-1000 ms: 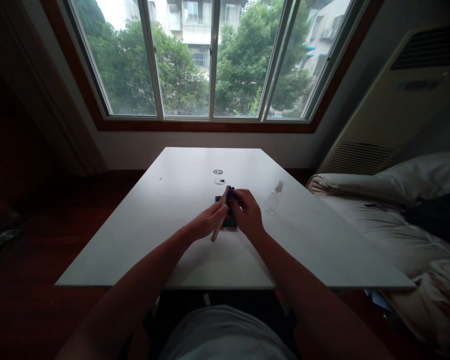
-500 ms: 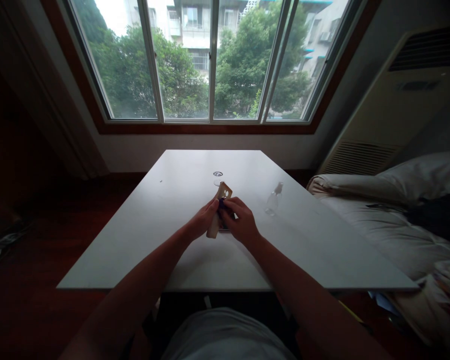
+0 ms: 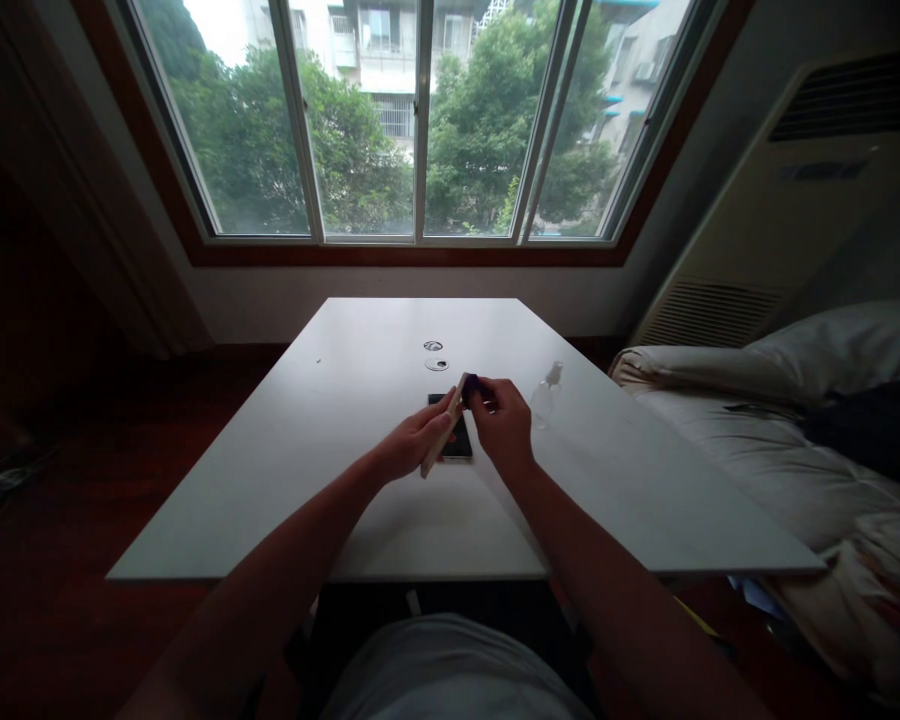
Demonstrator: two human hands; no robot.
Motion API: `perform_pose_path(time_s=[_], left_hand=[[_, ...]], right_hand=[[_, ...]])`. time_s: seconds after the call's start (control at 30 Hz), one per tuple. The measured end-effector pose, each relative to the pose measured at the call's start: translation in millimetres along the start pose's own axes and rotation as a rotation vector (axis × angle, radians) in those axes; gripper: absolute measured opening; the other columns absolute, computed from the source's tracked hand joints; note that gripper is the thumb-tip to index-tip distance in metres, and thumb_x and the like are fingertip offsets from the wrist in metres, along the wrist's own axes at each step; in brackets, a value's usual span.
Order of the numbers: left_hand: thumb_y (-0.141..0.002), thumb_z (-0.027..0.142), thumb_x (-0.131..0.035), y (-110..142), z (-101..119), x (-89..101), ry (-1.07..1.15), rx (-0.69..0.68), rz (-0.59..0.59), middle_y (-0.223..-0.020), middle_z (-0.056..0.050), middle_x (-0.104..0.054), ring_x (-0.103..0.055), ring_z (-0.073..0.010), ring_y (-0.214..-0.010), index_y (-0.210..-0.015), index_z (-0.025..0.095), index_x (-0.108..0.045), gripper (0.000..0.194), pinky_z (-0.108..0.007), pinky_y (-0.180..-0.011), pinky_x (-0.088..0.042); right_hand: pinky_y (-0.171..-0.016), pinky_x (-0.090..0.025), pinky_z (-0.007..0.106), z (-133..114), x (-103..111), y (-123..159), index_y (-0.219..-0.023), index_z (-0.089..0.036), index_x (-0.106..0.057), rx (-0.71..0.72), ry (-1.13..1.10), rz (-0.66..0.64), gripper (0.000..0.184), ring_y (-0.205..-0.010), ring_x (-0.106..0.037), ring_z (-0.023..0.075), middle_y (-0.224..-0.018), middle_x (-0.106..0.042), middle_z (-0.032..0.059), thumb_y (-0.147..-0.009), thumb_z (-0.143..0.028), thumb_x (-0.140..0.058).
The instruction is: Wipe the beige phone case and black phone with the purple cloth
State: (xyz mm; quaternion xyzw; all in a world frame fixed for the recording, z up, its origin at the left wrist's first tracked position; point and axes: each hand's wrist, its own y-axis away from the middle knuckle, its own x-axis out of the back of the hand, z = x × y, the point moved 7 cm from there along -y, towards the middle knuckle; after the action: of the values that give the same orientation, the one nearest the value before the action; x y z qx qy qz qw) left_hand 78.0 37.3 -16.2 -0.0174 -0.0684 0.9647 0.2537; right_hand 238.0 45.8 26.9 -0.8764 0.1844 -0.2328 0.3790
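Note:
My left hand grips a pale, yellowed phone case, which is tilted and seen nearly edge-on. Pinched in the fingers of my right hand is a small dark purple cloth. It presses against the upper right side of the case; the exact contact is partly hidden by my fingers. Beneath the case, a dark phone lies flat on the white table, partly covered by my left hand and the case.
Two small round flat items, one patterned and one pale, lie beyond the phone. A clear spray bottle stands right of my right hand. A tiny dark bit lies far left. A cushioned seat borders the table's right.
The case has turned from showing its camera cutouts to nearly edge-on. My right hand has moved right with the cloth, to the case's upper right side. More of the phone shows.

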Motion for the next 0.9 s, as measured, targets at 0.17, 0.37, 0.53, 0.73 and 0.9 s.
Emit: perform_pose_path(time_s=[0.17, 0.37, 0.53, 0.73, 0.9], left_hand=[[-0.097, 0.052, -0.055, 2, 11, 1.1, 0.000, -0.063, 0.046, -0.139, -0.013, -0.054, -0.063, -0.0279, -0.108, -0.157, 0.032, -0.037, 0.066, -0.028, -0.066, -0.055], [-0.097, 0.051, -0.056, 2, 12, 1.2, 0.012, -0.062, 0.038, -0.136, -0.013, -0.055, -0.064, -0.0272, -0.106, -0.157, 0.031, -0.039, 0.066, -0.028, -0.065, -0.054], [-0.097, 0.051, -0.055, 1, 9, 1.6, 0.002, -0.047, 0.013, -0.135, -0.013, -0.057, -0.063, -0.0288, -0.109, -0.157, 0.032, -0.037, 0.065, -0.029, -0.067, -0.055], [-0.098, 0.052, -0.054, 0, 5, -0.7, 0.015, -0.033, -0.035, -0.137, -0.012, -0.058, -0.063, -0.0300, -0.110, -0.157, 0.034, -0.037, 0.064, -0.030, -0.066, -0.055], [-0.098, 0.052, -0.053, 3, 10, -1.7, 0.032, -0.047, -0.044, -0.140, -0.012, -0.056, -0.063, -0.0294, -0.109, -0.158, 0.034, -0.036, 0.065, -0.028, -0.063, -0.055]], right_hand=[[-0.072, -0.057, 0.037, 22, -11, 4, -0.104, -0.017, -0.072, -0.172, -0.003, -0.058, 0.028, -0.080, -0.067, 0.0223, -0.093, -0.072, 0.0082, -0.090, -0.040, -0.064], [-0.071, -0.057, 0.038, 27, -13, 5, -0.103, -0.017, -0.072, -0.246, -0.065, -0.074, 0.032, -0.078, -0.068, 0.0233, -0.091, -0.073, 0.0088, -0.089, -0.045, -0.065], [-0.066, -0.058, 0.035, 14, -7, 7, -0.106, -0.019, -0.069, -0.191, -0.135, -0.030, 0.029, -0.080, -0.068, 0.0210, -0.095, -0.071, 0.0065, -0.092, -0.044, -0.063], [-0.069, -0.060, 0.034, -6, 1, 7, -0.109, -0.022, -0.067, -0.031, -0.163, 0.013, 0.022, -0.085, -0.066, 0.0191, -0.101, -0.065, 0.0051, -0.096, -0.037, -0.059], [-0.070, -0.060, 0.034, -20, 6, 6, -0.109, -0.023, -0.067, 0.063, -0.104, 0.034, 0.018, -0.087, -0.063, 0.0184, -0.101, -0.062, 0.0047, -0.097, -0.033, -0.057]])
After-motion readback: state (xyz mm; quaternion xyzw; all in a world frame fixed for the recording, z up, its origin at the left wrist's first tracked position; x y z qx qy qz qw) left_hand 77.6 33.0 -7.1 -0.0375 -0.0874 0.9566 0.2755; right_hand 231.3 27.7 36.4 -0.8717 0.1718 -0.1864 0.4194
